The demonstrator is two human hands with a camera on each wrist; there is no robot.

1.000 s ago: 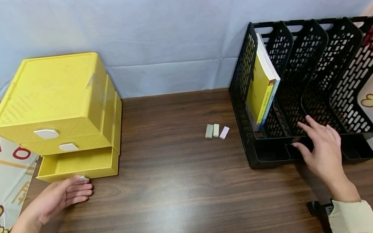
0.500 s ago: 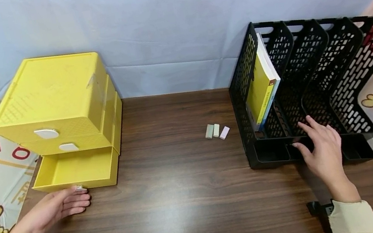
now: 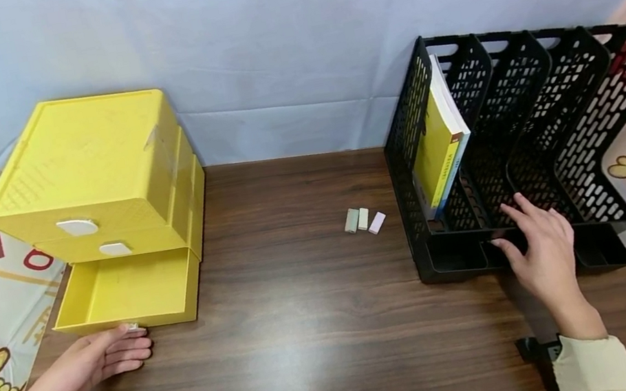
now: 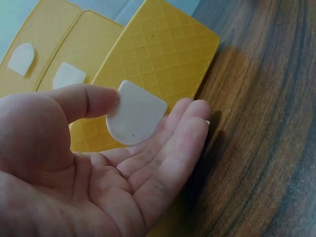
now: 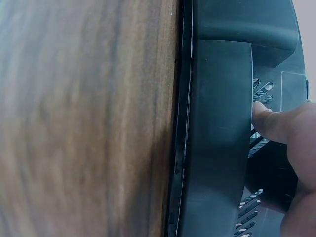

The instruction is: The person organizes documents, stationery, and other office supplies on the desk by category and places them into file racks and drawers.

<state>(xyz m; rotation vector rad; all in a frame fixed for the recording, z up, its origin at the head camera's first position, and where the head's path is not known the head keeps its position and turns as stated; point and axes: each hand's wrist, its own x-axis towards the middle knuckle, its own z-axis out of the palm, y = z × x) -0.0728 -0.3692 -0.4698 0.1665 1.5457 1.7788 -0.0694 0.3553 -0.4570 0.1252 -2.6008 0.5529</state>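
Left hand [image 3: 92, 367] pinching, thumb against fingers, the white tab handle [image 4: 138, 113] of the bottom drawer [image 3: 135, 290], jutting from a yellow cabinet [image 3: 79, 153], right hand [image 3: 543, 253] relaxed, fingers spread, resting on a black file organizer [image 3: 525, 81] (yellow-covered book [image 3: 437, 152] inside).

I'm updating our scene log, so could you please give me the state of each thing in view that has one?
Bottom drawer: open.
Middle drawer: closed.
Top drawer: closed.
Left hand: holding the bottom handle.
Black organizer: standing on the table.
Right hand: touching the organizer.
Yellow book: standing in the organizer.
Three small blocks: lying on the table.
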